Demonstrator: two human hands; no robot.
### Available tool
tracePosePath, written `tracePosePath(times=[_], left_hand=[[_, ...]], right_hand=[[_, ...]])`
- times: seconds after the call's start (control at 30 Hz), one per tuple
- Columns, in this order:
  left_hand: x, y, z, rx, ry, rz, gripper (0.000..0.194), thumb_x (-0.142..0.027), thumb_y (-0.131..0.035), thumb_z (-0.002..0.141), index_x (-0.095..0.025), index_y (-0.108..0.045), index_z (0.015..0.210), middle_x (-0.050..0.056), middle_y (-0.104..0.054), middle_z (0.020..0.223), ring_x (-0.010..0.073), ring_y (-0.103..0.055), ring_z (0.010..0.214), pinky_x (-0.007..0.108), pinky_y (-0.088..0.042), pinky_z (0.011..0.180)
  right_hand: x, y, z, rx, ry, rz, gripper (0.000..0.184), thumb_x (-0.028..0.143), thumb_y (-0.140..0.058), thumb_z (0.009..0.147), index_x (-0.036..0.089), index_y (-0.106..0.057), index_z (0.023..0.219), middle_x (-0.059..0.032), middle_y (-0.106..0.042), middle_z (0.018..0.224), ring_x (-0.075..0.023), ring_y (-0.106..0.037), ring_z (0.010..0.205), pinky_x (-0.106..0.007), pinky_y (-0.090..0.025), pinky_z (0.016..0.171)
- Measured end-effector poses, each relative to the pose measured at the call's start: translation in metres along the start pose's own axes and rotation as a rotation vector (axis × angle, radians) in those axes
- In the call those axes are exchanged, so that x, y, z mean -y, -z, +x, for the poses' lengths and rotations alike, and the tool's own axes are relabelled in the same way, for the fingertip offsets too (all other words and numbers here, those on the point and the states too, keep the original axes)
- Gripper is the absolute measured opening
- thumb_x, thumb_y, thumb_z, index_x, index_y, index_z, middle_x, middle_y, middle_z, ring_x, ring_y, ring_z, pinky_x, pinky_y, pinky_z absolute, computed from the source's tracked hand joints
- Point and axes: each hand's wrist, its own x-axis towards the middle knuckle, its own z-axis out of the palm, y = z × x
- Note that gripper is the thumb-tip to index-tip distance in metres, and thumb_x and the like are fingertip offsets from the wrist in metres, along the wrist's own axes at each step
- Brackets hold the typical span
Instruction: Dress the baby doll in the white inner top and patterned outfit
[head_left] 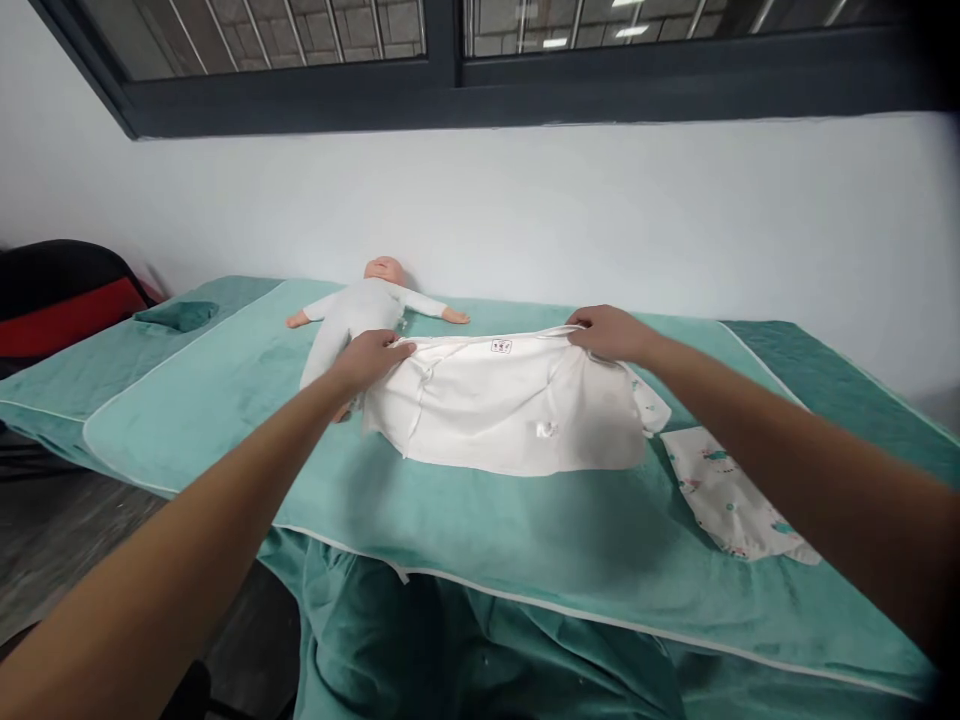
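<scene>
A white baby top (502,410) is stretched out sideways between my two hands, just above a green massage-table cover. My left hand (370,358) pinches its left end, and my right hand (611,333) grips the upper edge near the right end. A small printed mark shows at the neckline, and a pale label lies lower down on the cloth. Part of a patterned sleeve (651,402) sticks out at the right. Behind my left hand, a baby doll (364,308) in a white bodysuit lies on its back with arms spread; its lower body is partly hidden.
A folded white cloth piece with green prints (727,495) lies by my right forearm. The green cover (480,530) has white piping and hangs over the front edge. A black and red chair back (67,295) stands at the left. A white wall and barred window are behind.
</scene>
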Motion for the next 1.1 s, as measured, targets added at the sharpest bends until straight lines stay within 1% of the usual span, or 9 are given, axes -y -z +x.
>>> tracePosePath(times=[0.13, 0.23, 0.33, 0.43, 0.5, 0.63, 0.77, 0.9, 1.1], left_hand=[[0.006, -0.048, -0.001, -0.093, -0.198, 0.326, 0.035, -0.032, -0.051, 0.092, -0.02, -0.063, 0.122, 0.013, -0.066, 0.125, 0.0316, -0.06, 0.116, 0.043, -0.05, 0.096], [-0.003, -0.083, -0.01, -0.043, -0.473, 0.36, 0.036, -0.022, -0.043, 0.095, -0.017, -0.062, 0.124, 0.013, -0.062, 0.131, 0.0275, -0.056, 0.124, 0.04, -0.047, 0.104], [-0.016, -0.116, -0.012, 0.127, -0.419, 0.302, 0.037, -0.02, -0.04, 0.096, -0.016, -0.062, 0.126, 0.011, -0.063, 0.134, 0.0237, -0.058, 0.123, 0.036, -0.048, 0.104], [-0.024, -0.14, -0.001, 0.155, -0.32, 0.326, 0.038, -0.02, -0.041, 0.096, -0.011, -0.062, 0.126, 0.015, -0.058, 0.142, 0.0276, -0.052, 0.133, 0.041, -0.043, 0.113], [-0.029, -0.148, 0.009, 0.123, -0.283, 0.341, 0.041, -0.022, -0.04, 0.097, -0.008, -0.058, 0.131, 0.018, -0.052, 0.148, 0.032, -0.044, 0.141, 0.048, -0.038, 0.116], [-0.041, -0.15, 0.025, 0.002, -0.251, 0.325, 0.052, -0.026, -0.038, 0.098, -0.007, -0.043, 0.146, 0.021, -0.034, 0.162, 0.0328, -0.028, 0.151, 0.05, -0.03, 0.121], [-0.052, -0.153, 0.036, -0.056, -0.164, 0.259, 0.06, -0.036, -0.036, 0.099, -0.009, -0.034, 0.153, 0.018, -0.026, 0.166, 0.0309, -0.025, 0.154, 0.049, -0.03, 0.122], [-0.05, -0.169, 0.046, 0.005, -0.1, 0.282, 0.065, -0.041, -0.029, 0.1, -0.012, -0.027, 0.158, 0.015, -0.015, 0.17, 0.03, -0.018, 0.156, 0.054, -0.028, 0.122], [-0.039, -0.182, 0.064, 0.007, -0.114, 0.29, 0.07, -0.048, -0.021, 0.101, -0.013, -0.019, 0.162, 0.012, -0.013, 0.171, 0.033, -0.032, 0.151, 0.05, -0.032, 0.121]], right_hand=[[0.015, -0.072, -0.004, -0.268, 0.183, -0.091, 0.043, 0.016, -0.048, 0.088, 0.013, -0.063, 0.129, -0.0165, -0.059, 0.136, -0.0318, -0.053, 0.126, -0.045, -0.044, 0.105], [0.03, -0.121, -0.02, -0.196, 0.327, 0.076, 0.041, 0.017, -0.045, 0.093, 0.014, -0.06, 0.131, -0.0115, -0.06, 0.136, -0.0221, -0.054, 0.127, -0.032, -0.04, 0.11], [0.039, -0.149, -0.022, -0.136, 0.198, 0.041, 0.038, 0.026, -0.043, 0.098, 0.015, -0.058, 0.131, -0.0109, -0.062, 0.135, -0.0223, -0.055, 0.126, -0.033, -0.039, 0.111], [0.041, -0.156, -0.008, -0.122, 0.076, -0.023, 0.038, 0.031, -0.038, 0.101, 0.01, -0.062, 0.121, -0.0175, -0.066, 0.125, -0.029, -0.056, 0.123, -0.042, -0.04, 0.108], [0.04, -0.155, 0.002, -0.123, 0.05, -0.036, 0.04, 0.032, -0.037, 0.101, 0.008, -0.061, 0.123, -0.0211, -0.061, 0.132, -0.0324, -0.051, 0.13, -0.045, -0.039, 0.109], [0.041, -0.155, 0.012, -0.164, 0.048, -0.087, 0.055, 0.031, -0.043, 0.098, 0.012, -0.041, 0.15, -0.0197, -0.029, 0.164, -0.034, -0.026, 0.151, -0.052, -0.027, 0.118], [0.045, -0.163, 0.015, -0.162, 0.047, -0.134, 0.069, 0.033, -0.046, 0.097, 0.02, -0.023, 0.161, -0.0148, -0.005, 0.171, -0.0342, -0.016, 0.155, -0.058, -0.028, 0.117], [0.044, -0.169, 0.025, -0.158, 0.019, -0.176, 0.066, 0.041, -0.041, 0.099, 0.019, -0.028, 0.159, -0.0151, -0.009, 0.17, -0.0361, -0.02, 0.153, -0.06, -0.03, 0.115], [0.037, -0.172, 0.045, -0.221, 0.005, -0.195, 0.064, 0.042, -0.035, 0.1, 0.013, -0.034, 0.157, -0.0157, -0.021, 0.168, -0.0344, -0.027, 0.151, -0.053, -0.03, 0.117]])
